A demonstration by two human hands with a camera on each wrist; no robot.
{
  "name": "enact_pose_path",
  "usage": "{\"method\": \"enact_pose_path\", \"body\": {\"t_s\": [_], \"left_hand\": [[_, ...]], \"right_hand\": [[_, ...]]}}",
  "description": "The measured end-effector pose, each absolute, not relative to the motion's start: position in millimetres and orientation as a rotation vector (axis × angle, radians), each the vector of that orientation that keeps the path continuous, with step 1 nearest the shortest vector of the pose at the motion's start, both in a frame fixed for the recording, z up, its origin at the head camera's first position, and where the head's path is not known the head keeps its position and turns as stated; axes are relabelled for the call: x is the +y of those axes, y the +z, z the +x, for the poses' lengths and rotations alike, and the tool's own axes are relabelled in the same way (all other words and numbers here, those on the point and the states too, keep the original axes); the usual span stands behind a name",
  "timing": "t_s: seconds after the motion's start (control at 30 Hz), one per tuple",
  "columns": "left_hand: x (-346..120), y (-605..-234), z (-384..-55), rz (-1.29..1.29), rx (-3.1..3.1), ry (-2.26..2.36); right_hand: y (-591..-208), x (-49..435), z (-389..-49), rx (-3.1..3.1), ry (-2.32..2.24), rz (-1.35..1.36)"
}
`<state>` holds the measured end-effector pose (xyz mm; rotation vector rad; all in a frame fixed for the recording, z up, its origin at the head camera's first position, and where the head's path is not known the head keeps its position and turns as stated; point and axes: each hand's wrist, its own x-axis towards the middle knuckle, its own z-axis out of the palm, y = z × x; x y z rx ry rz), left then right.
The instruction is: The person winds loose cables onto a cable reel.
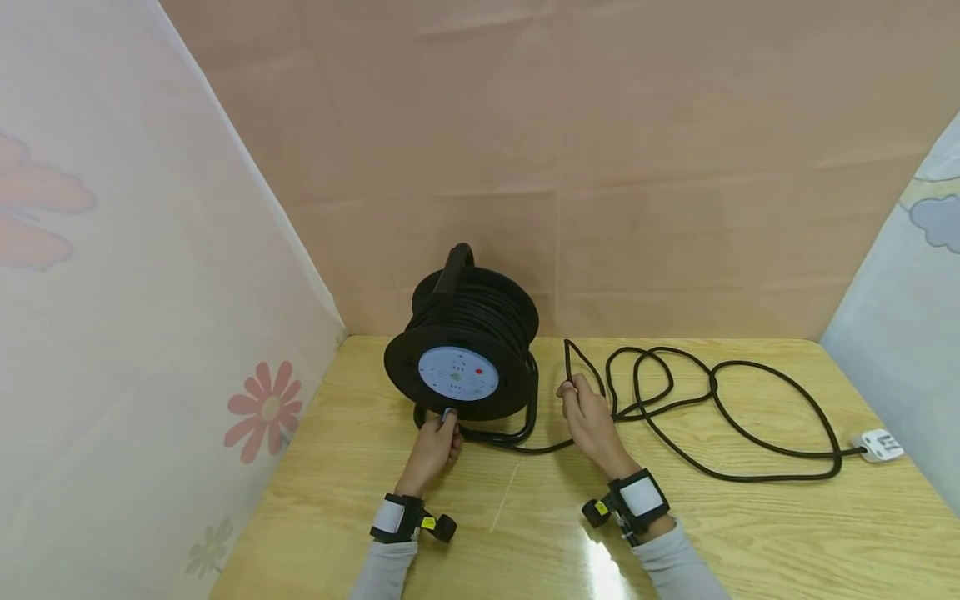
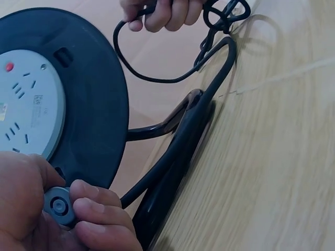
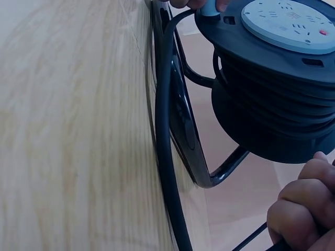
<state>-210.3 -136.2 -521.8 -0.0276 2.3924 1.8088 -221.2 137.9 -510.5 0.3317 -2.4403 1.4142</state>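
A black cable reel [image 1: 397, 367] stands on the table, its round pale socket panel [image 1: 458, 373] facing me and cable wound on its drum. At the rim of the reel's front disc, my left hand [image 1: 432, 450] pinches the small grey-blue crank knob [image 2: 58, 206] between thumb and fingers. My right hand [image 1: 594, 419], to the right of the reel, grips the loose black cable [image 1: 750, 478], with a narrow bend of it rising above the fist. In the right wrist view, the curled fingers [image 3: 306, 206] show at the lower right; the left fingertips hold the knob at the top.
Loose cable lies in tangled loops on the right of the wooden table [image 1: 525, 533], ending in a white plug [image 1: 881, 446] near the right edge. A black tubular stand [image 1: 534, 400] supports the reel. A brown covered wall [image 1: 637, 208] rises behind.
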Motion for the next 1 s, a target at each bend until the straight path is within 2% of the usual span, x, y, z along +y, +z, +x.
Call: {"method": "enact_pose_path", "body": {"t_s": [1.0], "left_hand": [[-169, -508, -219, -0.159, 2.276, 2.065]], "right_hand": [[-502, 142, -220, -2.380, 1.464, 0.383]]}}
